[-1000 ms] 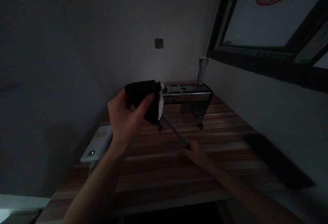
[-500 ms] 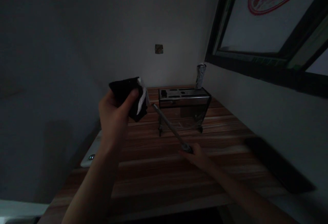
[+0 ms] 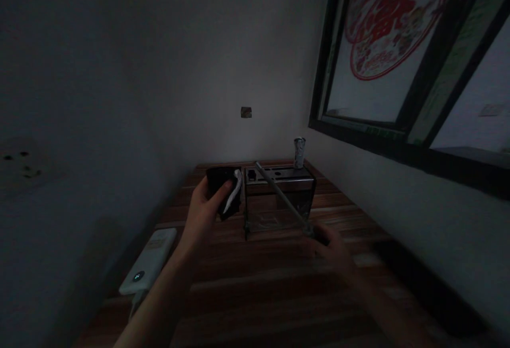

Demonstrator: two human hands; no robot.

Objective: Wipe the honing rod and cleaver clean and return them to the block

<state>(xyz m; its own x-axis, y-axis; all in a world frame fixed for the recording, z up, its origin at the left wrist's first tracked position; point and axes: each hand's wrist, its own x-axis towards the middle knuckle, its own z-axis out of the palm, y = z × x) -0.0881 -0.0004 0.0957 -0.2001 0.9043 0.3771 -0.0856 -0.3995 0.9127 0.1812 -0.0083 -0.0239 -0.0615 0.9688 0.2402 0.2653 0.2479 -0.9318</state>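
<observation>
My left hand (image 3: 205,202) is closed around a black folded pouch-like item (image 3: 219,180), with a crumpled white strip (image 3: 235,191) along its right edge. In my right hand (image 3: 329,244), which is somewhat blurred, is the dark handle of a long thin grey rod (image 3: 281,194). The rod slants up to the left, its blunt tip near the black item but apart from it. Behind the rod stands a slotted rack (image 3: 279,186) with a metal top and a see-through front. Whether the rod touches the rack, I cannot tell.
A silvery cylinder (image 3: 299,152) stands upright at the rack's right end. On the wood-grain table (image 3: 247,279), a white power bank (image 3: 153,257) with a cable lies left, and a long dark slab (image 3: 430,289) lies right. Walls and a dark-framed window (image 3: 370,93) border the table.
The view has tilted upward. My left hand has brought the black item closer to the rack's left end. My right hand has shifted right, and the rod now crosses in front of the rack's top.
</observation>
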